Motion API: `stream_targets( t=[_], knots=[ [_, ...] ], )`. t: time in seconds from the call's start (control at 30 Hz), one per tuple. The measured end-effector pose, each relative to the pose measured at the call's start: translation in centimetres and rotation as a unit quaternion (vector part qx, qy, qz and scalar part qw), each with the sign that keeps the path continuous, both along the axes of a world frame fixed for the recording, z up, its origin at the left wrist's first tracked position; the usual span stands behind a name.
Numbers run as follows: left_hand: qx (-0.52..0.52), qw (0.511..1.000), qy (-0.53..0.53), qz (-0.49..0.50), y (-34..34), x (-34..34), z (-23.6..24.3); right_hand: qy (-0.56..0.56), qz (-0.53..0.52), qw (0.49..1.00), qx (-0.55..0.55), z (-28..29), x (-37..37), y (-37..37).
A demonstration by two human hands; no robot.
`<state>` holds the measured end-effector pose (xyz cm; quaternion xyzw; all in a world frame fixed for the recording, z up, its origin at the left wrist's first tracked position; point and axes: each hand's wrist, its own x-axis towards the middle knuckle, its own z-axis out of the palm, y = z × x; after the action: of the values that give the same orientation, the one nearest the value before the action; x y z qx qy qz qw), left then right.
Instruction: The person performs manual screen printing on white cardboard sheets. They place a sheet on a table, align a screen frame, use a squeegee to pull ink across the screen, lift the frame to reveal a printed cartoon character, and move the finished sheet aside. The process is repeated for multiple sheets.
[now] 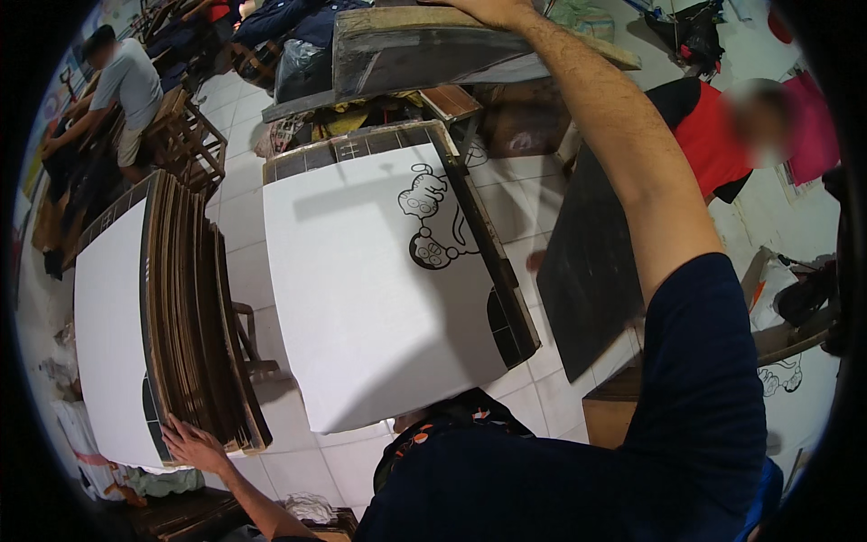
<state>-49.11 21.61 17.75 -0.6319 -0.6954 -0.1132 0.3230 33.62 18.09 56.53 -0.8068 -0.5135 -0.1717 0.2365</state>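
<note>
My left hand (194,445) is open, fingers spread against the near edge of a stack of thin boards (194,307). White fabric (110,334) covers the outer board of this stack. At the top edge of the view, my outstretched right hand (492,11) grips the upper rim of a dark, wooden-edged frame (424,54) that stands tilted; the picture cuts off part of the hand. Between my arms lies a dark board (352,149) with white fabric (352,271) stretched over it. Black line-drawn cartoon figures (433,221) show on that fabric's right side, and a shadow falls across it.
A dark panel (591,262) leans under my right arm. One person in red (704,135) is at the right; another in grey (135,90) sits by a wooden stool (185,135) at the far left. Printed white fabric (799,406) lies at the right edge.
</note>
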Motion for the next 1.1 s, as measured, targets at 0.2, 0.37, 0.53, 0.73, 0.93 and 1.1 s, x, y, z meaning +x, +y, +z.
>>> stream_targets(
  t=[0.2, 0.37, 0.53, 0.73, 0.93, 1.1],
  knots=[
    [0.012, 0.983, -0.154, -0.101, 1.2, -3.8, 0.2, -0.011, -0.013, 1.0, 0.001, 0.0, 0.0, 0.3],
    [-0.083, 0.981, -0.154, -0.088, 1.6, -7.7, 2.2, 0.004, -0.011, 1.0, -0.005, 0.4, 0.1, 0.5],
    [-0.106, 0.98, -0.151, -0.077, -0.3, -10.3, 3.2, -0.01, -0.004, 1.0, 0.006, 0.3, 0.1, 0.4],
    [-0.154, 0.973, -0.157, -0.071, -1.2, -9.6, 4.8, -0.002, 0.0, 1.0, 0.007, 0.4, 0.1, 0.4],
    [-0.211, 0.971, -0.088, -0.067, -1.3, -8.9, 6.5, 0.005, 0.009, 1.0, 0.006, 0.5, 0.1, 0.2],
    [-0.277, 0.952, 0.007, -0.133, -0.1, -9.7, 8.5, 0.019, 0.013, 1.0, 0.013, 0.2, 0.3, 0.0]
  ],
)
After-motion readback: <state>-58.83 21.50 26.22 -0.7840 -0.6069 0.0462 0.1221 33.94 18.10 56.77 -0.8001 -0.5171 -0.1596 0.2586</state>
